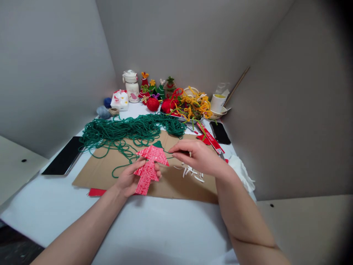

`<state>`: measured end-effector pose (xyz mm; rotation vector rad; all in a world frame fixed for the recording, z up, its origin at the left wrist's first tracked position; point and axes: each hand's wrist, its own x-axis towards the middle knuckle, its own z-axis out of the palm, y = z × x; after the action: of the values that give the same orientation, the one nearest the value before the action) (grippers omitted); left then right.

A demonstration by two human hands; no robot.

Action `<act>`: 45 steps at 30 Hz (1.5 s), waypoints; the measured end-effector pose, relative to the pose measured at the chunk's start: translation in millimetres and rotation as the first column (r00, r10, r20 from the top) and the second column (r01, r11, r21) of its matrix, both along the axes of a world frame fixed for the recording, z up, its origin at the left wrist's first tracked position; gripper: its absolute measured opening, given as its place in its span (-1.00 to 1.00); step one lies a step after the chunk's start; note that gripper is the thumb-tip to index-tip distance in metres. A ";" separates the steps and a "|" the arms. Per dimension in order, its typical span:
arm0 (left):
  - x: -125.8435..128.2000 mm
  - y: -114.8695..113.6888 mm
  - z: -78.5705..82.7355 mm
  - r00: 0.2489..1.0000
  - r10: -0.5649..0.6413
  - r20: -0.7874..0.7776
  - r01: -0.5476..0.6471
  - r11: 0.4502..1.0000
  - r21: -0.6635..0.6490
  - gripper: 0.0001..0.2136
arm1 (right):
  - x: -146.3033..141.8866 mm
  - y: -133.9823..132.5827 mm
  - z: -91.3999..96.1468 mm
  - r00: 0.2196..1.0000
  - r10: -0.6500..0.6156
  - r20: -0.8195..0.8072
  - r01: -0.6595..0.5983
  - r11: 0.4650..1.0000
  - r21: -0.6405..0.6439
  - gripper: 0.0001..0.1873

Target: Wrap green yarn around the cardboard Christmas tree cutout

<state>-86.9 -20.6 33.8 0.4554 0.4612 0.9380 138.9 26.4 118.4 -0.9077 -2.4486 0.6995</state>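
Observation:
My left hand [129, 180] grips a red patterned tree-shaped cutout [149, 167] by its lower part, thumb on top. The cutout's tip [158, 144] is wrapped in green cord. My right hand [197, 156] is closed in a pinch on the green cord [168, 152] just right of the cutout's top. The cord runs back to a big loose heap of green cord [132, 130] on the table. Both hands hover over a brown cardboard sheet [110, 165].
A dark tablet [64, 156] lies at the left, a black phone [220, 132] at the right. White paper strips [191, 172] and red scraps [211, 140] lie near my right hand. Yarn ornaments [153, 92], a white bottle [131, 85], tangled pipe cleaners [194, 105] and a cup [217, 103] crowd the back.

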 end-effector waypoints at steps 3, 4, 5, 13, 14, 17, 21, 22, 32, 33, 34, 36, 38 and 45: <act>0.5 -0.4 0.0 1.000 -0.010 -0.014 0.010 1.000 -0.008 -0.87 | -0.8 -5.4 4.5 1.000 -0.008 0.012 0.006 0.994 0.112 -0.80; 0.5 -0.6 -0.4 1.000 -0.019 -0.018 0.019 1.000 -0.009 -0.88 | -1.1 -6.6 5.6 1.000 0.001 0.014 -0.002 0.991 0.132 -0.80; 0.4 -0.7 -1.0 0.999 -0.029 -0.022 0.029 0.999 -0.014 -0.88 | -1.6 -7.5 6.5 1.000 0.012 0.014 -0.014 0.989 0.149 -0.80; -0.6 1.2 -10.3 0.982 -0.189 0.001 0.189 0.980 -0.057 -0.80 | -4.8 -9.9 6.0 0.995 0.023 0.102 -0.041 0.983 0.179 -0.80; -0.9 1.2 -12.5 0.978 -0.207 0.001 0.206 0.977 -0.054 -0.78 | -5.5 -10.0 5.5 0.994 0.025 0.110 -0.044 0.984 0.174 -0.80; -1.7 0.9 -17.8 0.963 -0.269 0.007 0.269 0.963 -0.032 -0.74 | -8.0 -10.1 4.6 0.991 0.049 0.122 -0.069 0.985 0.159 -0.80; -0.9 -0.3 -15.8 0.934 -0.354 0.059 0.355 0.935 -0.021 -0.75 | -9.7 -8.4 4.0 0.987 0.090 0.133 -0.106 0.987 0.123 -0.83; -0.6 -0.7 -14.2 0.926 -0.368 0.079 0.370 0.929 -0.015 -0.74 | -9.6 -7.6 3.6 0.987 0.094 0.133 -0.110 0.987 0.117 -0.84; -4.1 -0.9 -11.7 0.877 -0.481 0.026 0.480 0.877 0.038 -0.71 | -6.5 0.2 -3.8 0.982 0.187 0.020 -0.186 0.981 -0.053 -0.88; -3.8 -0.9 -11.2 0.875 -0.483 0.021 0.482 0.875 0.045 -0.72 | -6.4 0.6 -4.3 0.981 0.195 0.008 -0.193 0.978 -0.076 -0.88; -3.5 -1.0 -10.5 0.874 -0.486 0.015 0.485 0.873 0.051 -0.72 | -6.4 1.1 -4.6 0.980 0.201 -0.003 -0.201 0.974 -0.101 -0.89; -2.9 -1.3 -8.6 0.876 -0.483 0.002 0.482 0.874 0.057 -0.71 | -6.7 2.2 -5.3 0.977 0.211 -0.027 -0.213 0.966 -0.148 -0.88; -2.8 -1.6 -6.5 0.879 -0.478 -0.005 0.477 0.877 0.059 -0.69 | -7.3 3.8 -6.2 0.975 0.215 -0.050 -0.221 0.955 -0.196 -0.87; -7.3 -2.4 -6.7 0.896 -0.443 -0.013 0.443 0.893 0.075 -0.61 | -10.0 12.1 -16.0 0.968 0.212 -0.132 -0.248 0.873 -0.421 -0.83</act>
<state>-94.2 -23.0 27.1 0.5991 0.2978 0.5134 128.8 38.5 102.4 -0.7204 -2.3893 1.3852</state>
